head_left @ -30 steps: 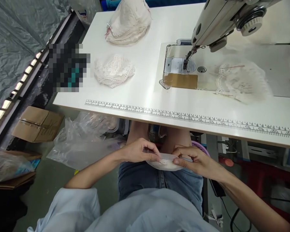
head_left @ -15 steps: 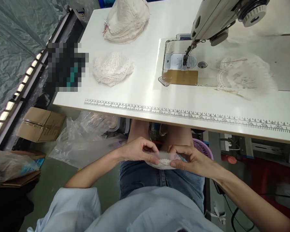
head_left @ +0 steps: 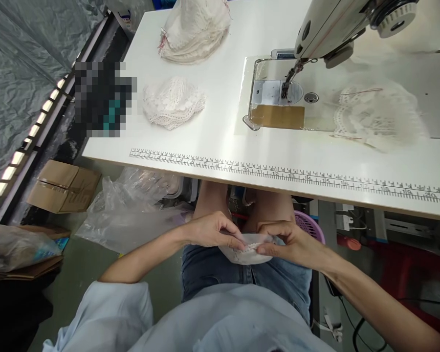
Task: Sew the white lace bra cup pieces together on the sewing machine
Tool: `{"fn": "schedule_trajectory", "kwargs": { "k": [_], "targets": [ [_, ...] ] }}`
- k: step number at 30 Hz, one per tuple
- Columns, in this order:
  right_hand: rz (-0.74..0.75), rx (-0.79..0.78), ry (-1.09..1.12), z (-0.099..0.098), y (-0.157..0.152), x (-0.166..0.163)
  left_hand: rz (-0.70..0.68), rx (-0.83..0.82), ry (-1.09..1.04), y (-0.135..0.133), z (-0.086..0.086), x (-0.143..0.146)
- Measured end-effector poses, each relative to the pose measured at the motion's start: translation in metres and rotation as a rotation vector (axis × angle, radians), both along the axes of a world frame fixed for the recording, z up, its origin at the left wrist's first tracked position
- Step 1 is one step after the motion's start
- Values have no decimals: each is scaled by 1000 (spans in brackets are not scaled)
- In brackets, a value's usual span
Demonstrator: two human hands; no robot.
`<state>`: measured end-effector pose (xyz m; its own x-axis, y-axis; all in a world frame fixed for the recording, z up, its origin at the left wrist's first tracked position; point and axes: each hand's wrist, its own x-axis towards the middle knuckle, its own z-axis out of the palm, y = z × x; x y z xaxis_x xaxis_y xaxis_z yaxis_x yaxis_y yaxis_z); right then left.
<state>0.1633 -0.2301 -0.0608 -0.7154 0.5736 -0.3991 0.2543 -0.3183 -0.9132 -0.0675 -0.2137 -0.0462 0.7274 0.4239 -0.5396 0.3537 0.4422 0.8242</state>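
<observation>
Over my lap, a small piece of sheer white lace fabric [head_left: 246, 256] is stretched between both hands. My left hand [head_left: 217, 231] pinches it on one side with thumb and fingers. On the opposite side my right hand [head_left: 284, 239] grips its lace edge the same way. The fabric hangs in a curve below the fingertips, and part of it is hidden behind them. Ahead on the white table [head_left: 212, 142] stands a sewing machine [head_left: 326, 32]. Left of its needle lies a folded white lace piece [head_left: 174, 103], and to the right another white lace piece [head_left: 379, 115].
A stack of white fabric [head_left: 196, 32] sits at the table's back left. The table's front edge, printed with a ruler scale [head_left: 289, 172], crosses above my knees. Below are a cardboard box [head_left: 64, 186], clear plastic bags [head_left: 128, 210] and a purple basket [head_left: 310, 226].
My fingers have shifted slightly on the lace fabric, and more of it now hangs below them. The whole view has moved a little.
</observation>
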Motion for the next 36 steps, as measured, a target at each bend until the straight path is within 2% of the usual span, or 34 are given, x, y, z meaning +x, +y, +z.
{"fn": "schedule_trajectory", "kwargs": {
  "k": [6,11,23,32,36],
  "targets": [
    [-58,-82,22,-4,2,10,5,-21,37,-1,-6,-7],
    [-70,-85,1,-8,1,15,18,-52,10,-1,-9,-5],
    [-35,-32,-20,-6,2,14,38,-51,32,-1,-9,-6],
    [28,-86,-27,-8,-1,10,43,-117,13,-4,-12,-12],
    [2,-110,10,-9,-3,7,19,-68,3,-5,-12,-12]
  ]
}}
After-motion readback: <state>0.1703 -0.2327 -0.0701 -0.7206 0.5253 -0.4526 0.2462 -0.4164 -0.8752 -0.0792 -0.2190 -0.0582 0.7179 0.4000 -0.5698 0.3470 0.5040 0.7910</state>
